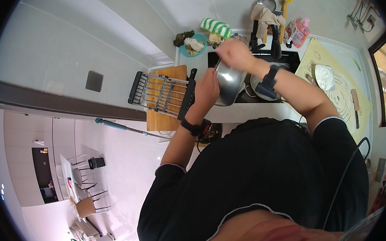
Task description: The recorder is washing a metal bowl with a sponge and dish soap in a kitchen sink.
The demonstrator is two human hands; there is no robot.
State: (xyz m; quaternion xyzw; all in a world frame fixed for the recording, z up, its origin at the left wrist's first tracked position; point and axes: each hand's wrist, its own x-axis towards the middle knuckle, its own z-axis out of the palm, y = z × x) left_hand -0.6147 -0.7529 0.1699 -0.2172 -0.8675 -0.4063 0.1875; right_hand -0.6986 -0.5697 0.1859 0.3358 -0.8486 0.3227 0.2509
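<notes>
A shiny stainless steel bowl point(229, 84) is tipped on its side over the left part of the black cooktop point(289, 57). My left hand point(207, 89) grips its rim from the left. My right hand point(234, 54) is blurred, with curled fingers, at the bowl's far rim; whether it holds anything is hidden. Beneath my right wrist, a pan point(255, 82) sits on the cooktop, partly covered by my forearm and the device strapped to it.
Left of the cooktop, a metal rack point(164, 94) lies on a wooden board point(156, 122). A turquoise bowl point(203, 39) stands behind. To the right, a pale mat point(363, 103) carries a white bowl of flour point(325, 77) and a knife point(356, 104). A pink bottle point(301, 34) stands near the wall.
</notes>
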